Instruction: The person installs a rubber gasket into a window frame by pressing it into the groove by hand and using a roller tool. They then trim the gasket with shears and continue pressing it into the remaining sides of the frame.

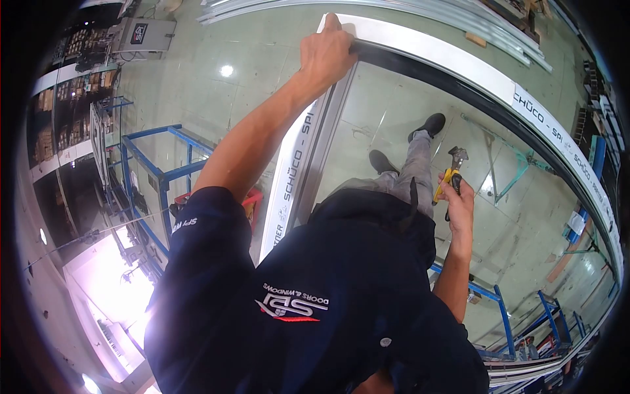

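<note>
My left hand is closed over the upper corner of a large white frame, its fingers bent around the profile. Printed film reading "SCHÜCO - SPI" covers the frame's sides, and a dark strip runs along the inner edge. In my right hand is a pair of pincers with yellow and black handles, the metal head pointing up and away from me. The hand is inside the frame's outline, apart from its sides. My body and legs also show within that outline.
Long metal profiles lie on the floor beyond the frame. A blue metal stand is at the left, with a red object beside it. A green trestle stands to the right, and more blue stands are at lower right.
</note>
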Motion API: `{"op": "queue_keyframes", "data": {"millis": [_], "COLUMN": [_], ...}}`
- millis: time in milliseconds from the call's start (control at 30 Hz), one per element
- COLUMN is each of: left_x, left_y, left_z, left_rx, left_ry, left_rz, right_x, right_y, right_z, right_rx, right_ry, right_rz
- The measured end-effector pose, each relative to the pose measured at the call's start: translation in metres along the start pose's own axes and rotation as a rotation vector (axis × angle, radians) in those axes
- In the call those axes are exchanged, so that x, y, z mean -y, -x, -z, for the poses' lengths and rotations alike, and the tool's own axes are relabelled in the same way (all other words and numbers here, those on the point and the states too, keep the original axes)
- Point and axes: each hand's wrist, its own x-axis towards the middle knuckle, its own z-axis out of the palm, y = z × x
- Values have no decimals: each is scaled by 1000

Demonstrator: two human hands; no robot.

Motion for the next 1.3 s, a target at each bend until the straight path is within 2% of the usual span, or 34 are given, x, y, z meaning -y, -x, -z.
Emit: {"op": "queue_keyframes", "data": {"millis": [100, 300, 767, 900, 967, 1100, 1200, 1300], "left_x": [0, -2, 0, 8, 6, -2, 2, -2], "left_y": [2, 2, 4, 3, 3, 6, 18, 35], "left_z": [0, 3, 4, -3, 0, 15, 24, 36], "left_rx": [-8, -21, -6, -36, -30, 40, 83, 163], "left_ry": [2, -11, 2, 90, 88, 144, 270, 474], "left_rz": [-9, -28, -38, -87, -78, 19, 86, 202], "right_x": [-1, -7, -21, -21, -18, -1, 18, 31], "right_y": [5, 8, 5, 4, 6, 3, -1, -13], "right_z": [3, 2, 5, 7, 2, -7, -27, -52], "right_rx": [22, 27, -14, 11, 9, 39, 7, 137], "right_ry": [103, 104, 46, 46, -34, 15, 240, 117], "right_rz": [-6, 17, 28, 19, 25, 9, 102, 140]}}
